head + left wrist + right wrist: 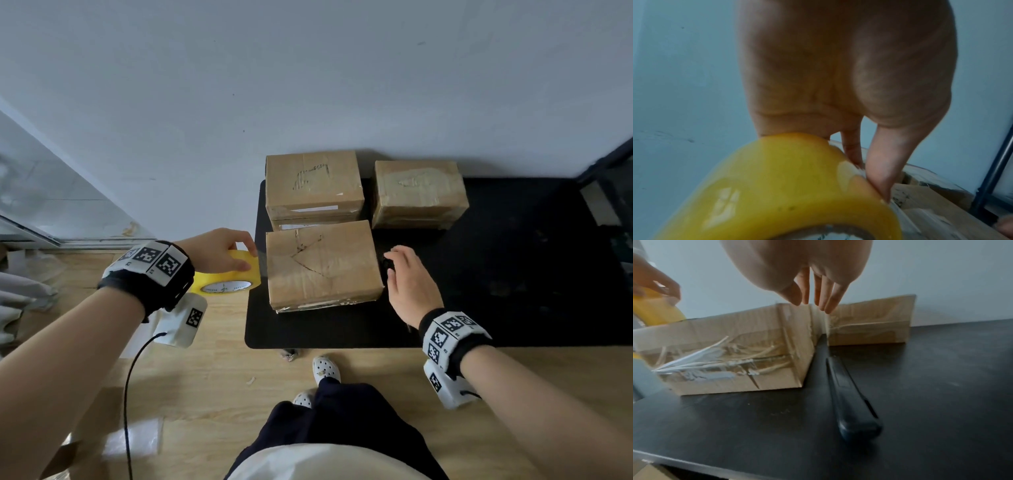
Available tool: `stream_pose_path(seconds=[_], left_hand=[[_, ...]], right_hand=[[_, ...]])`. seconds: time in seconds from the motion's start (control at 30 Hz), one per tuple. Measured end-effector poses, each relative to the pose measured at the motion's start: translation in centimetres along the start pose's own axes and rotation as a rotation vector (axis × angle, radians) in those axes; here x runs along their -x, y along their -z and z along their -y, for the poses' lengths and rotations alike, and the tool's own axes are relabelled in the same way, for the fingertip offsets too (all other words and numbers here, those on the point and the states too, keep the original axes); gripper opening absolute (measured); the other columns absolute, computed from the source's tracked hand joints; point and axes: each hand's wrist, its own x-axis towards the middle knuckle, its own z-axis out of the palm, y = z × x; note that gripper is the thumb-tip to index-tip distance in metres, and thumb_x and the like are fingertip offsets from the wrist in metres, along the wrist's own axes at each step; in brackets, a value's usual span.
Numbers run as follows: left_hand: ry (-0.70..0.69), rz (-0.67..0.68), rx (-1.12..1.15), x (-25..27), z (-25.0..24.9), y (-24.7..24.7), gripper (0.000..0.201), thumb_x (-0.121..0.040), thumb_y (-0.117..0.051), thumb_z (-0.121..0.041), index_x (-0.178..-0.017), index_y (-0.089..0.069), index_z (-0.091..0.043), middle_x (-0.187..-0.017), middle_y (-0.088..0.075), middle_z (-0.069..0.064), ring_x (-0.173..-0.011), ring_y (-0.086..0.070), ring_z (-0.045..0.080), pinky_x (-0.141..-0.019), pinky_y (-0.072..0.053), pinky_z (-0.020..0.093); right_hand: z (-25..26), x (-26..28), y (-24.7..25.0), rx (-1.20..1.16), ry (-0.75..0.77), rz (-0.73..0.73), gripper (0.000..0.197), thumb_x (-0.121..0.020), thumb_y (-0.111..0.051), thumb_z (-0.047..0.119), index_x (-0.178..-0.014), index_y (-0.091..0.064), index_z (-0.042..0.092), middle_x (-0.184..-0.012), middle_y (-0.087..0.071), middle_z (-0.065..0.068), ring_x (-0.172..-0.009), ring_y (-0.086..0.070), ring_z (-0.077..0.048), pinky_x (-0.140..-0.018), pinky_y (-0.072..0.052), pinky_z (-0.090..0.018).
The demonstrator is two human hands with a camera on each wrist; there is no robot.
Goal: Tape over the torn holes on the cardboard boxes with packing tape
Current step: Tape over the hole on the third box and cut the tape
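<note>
Three cardboard boxes stand on a black table (513,274). The near box (322,263) has a torn triangular hole in its top, and a clear strip of tape runs from the roll to its left edge. My left hand (246,257) grips the yellow packing tape roll (233,274) just left of that box; fingers and thumb pinch the roll (777,186). My right hand (390,265) hovers open by the box's right side, fingers (828,301) straight, above a black utility knife (851,395) lying on the table.
The far left box (313,185) shows a torn hole; the far right box (419,192) has tape across its top. A dark metal frame (609,178) stands at the table's right end. Wooden floor (205,377), my feet and a cable lie below.
</note>
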Motion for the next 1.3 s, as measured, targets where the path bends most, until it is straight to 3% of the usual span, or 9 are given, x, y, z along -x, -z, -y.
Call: stream_pose_path(seconds=[0.07,0.23,0.53,0.67,0.8,0.9,1.0,1.13,1.3], left_hand=[[0.000,0.015,-0.004,0.0,-0.1,-0.1,0.020,-0.085,-0.063,-0.027,-0.101,-0.054,-0.035,-0.096,-0.057,0.000,-0.090,-0.055,0.020,-0.080,-0.040,0.026],[0.021,0.044,-0.015,0.0,-0.2,-0.2,0.020,-0.086,-0.062,-0.028,-0.102,-0.053,-0.035,-0.099,-0.057,0.002,-0.092,-0.056,0.020,-0.079,-0.040,0.026],[0.027,0.025,-0.004,0.1,-0.2,-0.3,0.022,-0.087,-0.060,-0.025,-0.106,-0.053,-0.032,-0.099,-0.057,0.002,-0.090,-0.054,0.019,-0.078,-0.039,0.025],[0.020,0.024,0.009,0.3,0.1,-0.5,0.033,-0.087,-0.060,-0.022,-0.118,-0.053,-0.031,-0.098,-0.055,0.001,-0.089,-0.052,0.016,-0.080,-0.038,0.025],[0.011,0.018,0.008,0.3,0.1,-0.7,0.034,-0.088,-0.059,-0.019,-0.120,-0.054,-0.030,-0.094,-0.051,-0.003,-0.089,-0.047,0.014,-0.082,-0.037,0.026],[0.026,0.026,-0.010,0.4,0.2,-0.7,0.035,-0.088,-0.058,-0.022,-0.122,-0.053,-0.032,-0.108,-0.055,0.003,-0.094,-0.049,0.015,-0.086,-0.039,0.027],[0.038,0.034,-0.033,0.2,0.2,-0.8,0.039,-0.089,-0.057,-0.024,-0.126,-0.052,-0.032,-0.121,-0.053,0.006,-0.103,-0.048,0.017,-0.097,-0.040,0.032],[0.029,0.023,-0.028,0.3,-0.1,-0.9,0.038,-0.089,-0.057,-0.022,-0.126,-0.053,-0.031,-0.113,-0.050,0.002,-0.099,-0.044,0.014,-0.093,-0.037,0.029],[0.017,0.016,-0.002,0.5,-0.2,-0.7,0.035,-0.089,-0.057,-0.020,-0.122,-0.053,-0.031,-0.106,-0.050,0.000,-0.095,-0.045,0.015,-0.085,-0.037,0.027]], right_hand=[[-1.0,0.3,-0.3,0.009,-0.112,0.025,0.037,-0.092,-0.057,0.016,-0.126,-0.051,0.004,-0.129,-0.048,-0.011,-0.108,-0.057,-0.026,-0.084,-0.052,-0.034],[-1.8,0.6,-1.9,0.150,-0.340,0.247,0.051,-0.089,-0.063,0.036,-0.126,-0.045,0.006,-0.122,-0.049,-0.011,-0.110,-0.053,-0.026,-0.084,-0.049,-0.034],[-2.2,0.1,-2.9,0.089,-0.547,0.347,0.039,-0.089,-0.065,0.028,-0.116,-0.051,0.004,-0.117,-0.056,-0.013,-0.106,-0.059,-0.033,-0.076,-0.047,-0.036],[-2.6,0.0,-2.0,0.043,-0.529,0.368,0.034,-0.092,-0.061,0.029,-0.116,-0.055,0.006,-0.117,-0.059,-0.013,-0.106,-0.059,-0.034,-0.082,-0.049,-0.039],[-2.3,-0.2,1.2,-0.129,-0.445,0.283,0.034,-0.088,-0.065,0.029,-0.115,-0.060,0.011,-0.112,-0.063,-0.008,-0.102,-0.061,-0.027,-0.081,-0.048,-0.032],[-1.5,-0.5,4.1,-0.248,-0.341,0.200,0.035,-0.086,-0.069,0.026,-0.117,-0.061,0.013,-0.111,-0.065,-0.004,-0.100,-0.062,-0.021,-0.082,-0.049,-0.030],[-0.1,-0.9,6.1,-0.386,-0.223,0.179,0.039,-0.085,-0.070,0.023,-0.121,-0.059,0.011,-0.111,-0.064,-0.002,-0.102,-0.061,-0.016,-0.087,-0.050,-0.030],[3.4,-1.1,6.6,-0.630,-0.127,0.417,0.028,-0.087,-0.066,0.016,-0.115,-0.062,0.015,-0.105,-0.068,-0.004,-0.095,-0.066,-0.013,-0.087,-0.055,-0.036],[7.9,-0.8,3.7,-1.008,-0.283,0.780,0.027,-0.094,-0.055,0.009,-0.120,-0.058,0.004,-0.100,-0.068,-0.011,-0.090,-0.070,-0.026,-0.081,-0.058,-0.041]])
